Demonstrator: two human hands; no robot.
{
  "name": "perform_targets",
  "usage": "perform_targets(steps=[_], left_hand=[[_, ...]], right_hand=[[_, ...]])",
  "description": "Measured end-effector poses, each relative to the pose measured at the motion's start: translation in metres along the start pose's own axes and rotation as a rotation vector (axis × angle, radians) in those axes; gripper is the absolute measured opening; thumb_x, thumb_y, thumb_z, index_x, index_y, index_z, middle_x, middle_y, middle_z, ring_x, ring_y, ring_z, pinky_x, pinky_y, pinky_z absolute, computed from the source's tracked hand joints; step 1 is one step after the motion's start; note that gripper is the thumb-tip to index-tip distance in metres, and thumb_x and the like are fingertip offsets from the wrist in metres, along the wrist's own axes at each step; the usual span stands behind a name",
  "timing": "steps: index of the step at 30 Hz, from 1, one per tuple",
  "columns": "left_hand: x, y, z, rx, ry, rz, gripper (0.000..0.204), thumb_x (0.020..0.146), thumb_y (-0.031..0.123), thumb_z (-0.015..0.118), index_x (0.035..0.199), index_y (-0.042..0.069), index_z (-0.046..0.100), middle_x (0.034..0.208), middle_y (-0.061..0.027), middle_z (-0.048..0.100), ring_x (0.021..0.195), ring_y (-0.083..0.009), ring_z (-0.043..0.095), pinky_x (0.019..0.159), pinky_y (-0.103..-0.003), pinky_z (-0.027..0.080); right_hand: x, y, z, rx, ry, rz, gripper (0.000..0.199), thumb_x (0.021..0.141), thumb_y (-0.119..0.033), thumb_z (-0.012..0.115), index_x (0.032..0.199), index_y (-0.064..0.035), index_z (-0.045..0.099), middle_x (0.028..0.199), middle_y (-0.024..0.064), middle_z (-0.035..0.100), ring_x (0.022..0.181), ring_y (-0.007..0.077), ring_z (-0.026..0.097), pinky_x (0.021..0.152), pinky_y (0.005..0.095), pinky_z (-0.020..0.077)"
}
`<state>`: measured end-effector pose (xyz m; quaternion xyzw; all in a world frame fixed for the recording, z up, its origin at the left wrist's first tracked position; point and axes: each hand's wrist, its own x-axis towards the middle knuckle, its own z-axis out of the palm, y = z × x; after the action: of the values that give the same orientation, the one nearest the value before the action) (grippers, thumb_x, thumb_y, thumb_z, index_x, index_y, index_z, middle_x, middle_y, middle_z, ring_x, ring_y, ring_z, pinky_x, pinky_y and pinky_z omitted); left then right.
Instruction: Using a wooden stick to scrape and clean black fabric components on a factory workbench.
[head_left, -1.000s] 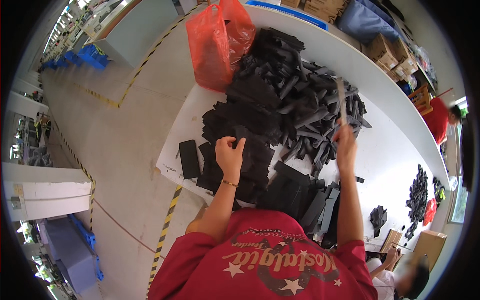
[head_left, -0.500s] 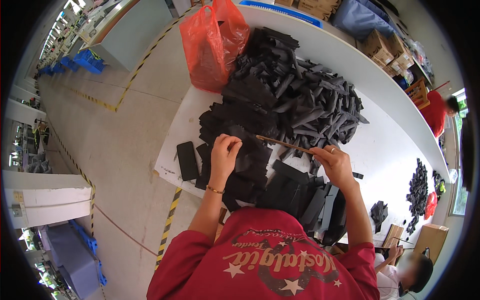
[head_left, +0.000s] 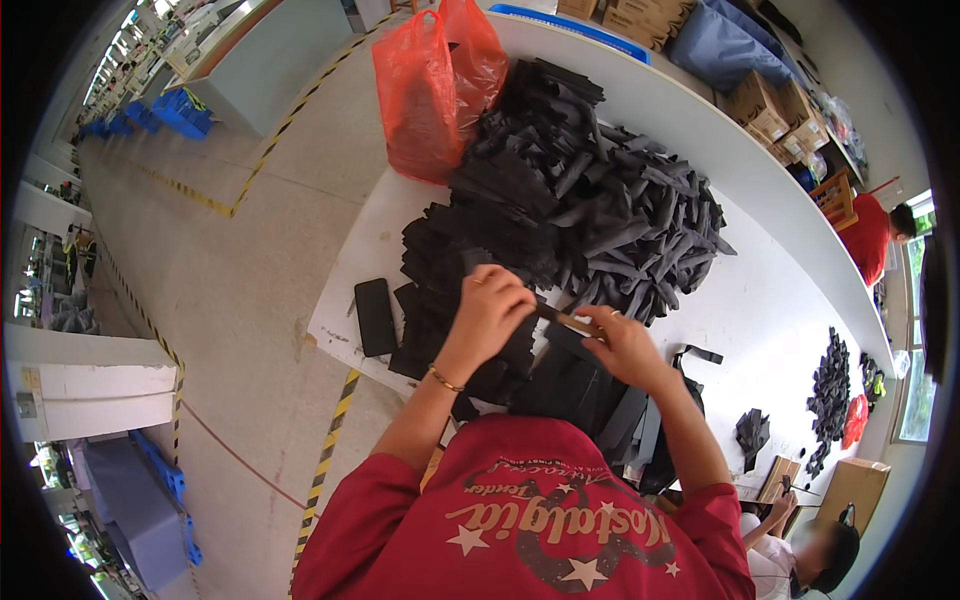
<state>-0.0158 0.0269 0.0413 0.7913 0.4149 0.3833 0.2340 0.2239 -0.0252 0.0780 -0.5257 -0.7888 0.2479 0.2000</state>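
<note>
My right hand (head_left: 628,350) is closed on a thin brownish stick (head_left: 583,326) that points left toward my other hand. At the stick's far end is a narrow dark piece, seemingly a black fabric strip (head_left: 552,314), pinched by my left hand (head_left: 492,308). The left fingers partly hide that end. Below and beyond both hands lies a large heap of black fabric pieces (head_left: 630,225), with flatter stacked pieces (head_left: 480,235) on its left. More dark flat pieces (head_left: 560,380) lie close to my body.
A red plastic bag (head_left: 420,110) stands at the table's far left corner. A black phone (head_left: 375,317) lies by the left edge of the white table (head_left: 770,300). Small black heaps (head_left: 830,395) lie farther right. One person (head_left: 800,545) sits at lower right, another (head_left: 868,235) beyond the partition.
My left hand has moved right to the stick's far end, where the dark strip now shows. My right hand has come left and nearer to me with the stick.
</note>
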Motion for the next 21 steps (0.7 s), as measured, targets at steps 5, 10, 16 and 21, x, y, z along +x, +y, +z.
perform_targets(steps=[5,10,16,21], left_hand=[[-0.011,0.028,-0.004,0.001,0.382,0.030,0.021,0.074,0.010,0.073,0.092,0.009,0.062,0.105,-0.0064,0.054,0.113,-0.0267,0.046,0.096,-0.042,0.036],[-0.034,-0.002,0.013,-1.643,0.440,-0.709,0.028,0.088,0.018,0.066,0.109,0.000,0.060,0.108,-0.0128,0.060,0.105,-0.0291,0.058,0.091,-0.043,0.048],[-0.042,-0.001,0.046,-1.700,0.573,-0.814,0.026,0.092,0.022,0.063,0.107,0.001,0.060,0.079,-0.0070,0.063,0.078,-0.0247,0.065,0.077,-0.040,0.054],[-0.036,0.004,0.038,-1.662,0.570,-0.923,0.026,0.091,0.021,0.064,0.106,0.001,0.060,0.078,-0.0067,0.063,0.073,-0.0224,0.065,0.069,-0.039,0.055]], right_hand=[[-0.002,-0.004,0.041,0.424,-0.032,0.161,0.028,0.087,-0.009,0.063,0.113,-0.0002,0.058,0.081,0.0061,0.062,0.070,0.0117,0.056,0.063,0.0260,0.0448],[-0.008,-0.015,0.076,0.639,-0.062,0.322,0.025,0.090,-0.010,0.060,0.112,0.0023,0.061,0.077,0.0076,0.064,0.068,0.0118,0.058,0.062,0.0259,0.0464],[-0.010,-0.038,0.123,0.598,0.227,0.351,0.017,0.090,-0.006,0.058,0.104,0.0037,0.061,0.070,0.0124,0.062,0.060,0.0178,0.060,0.057,0.0299,0.0466],[-0.031,-0.042,0.123,0.447,0.221,0.285,0.017,0.091,-0.007,0.057,0.104,0.0028,0.060,0.067,0.0134,0.059,0.060,0.0242,0.060,0.056,0.0332,0.0464]])
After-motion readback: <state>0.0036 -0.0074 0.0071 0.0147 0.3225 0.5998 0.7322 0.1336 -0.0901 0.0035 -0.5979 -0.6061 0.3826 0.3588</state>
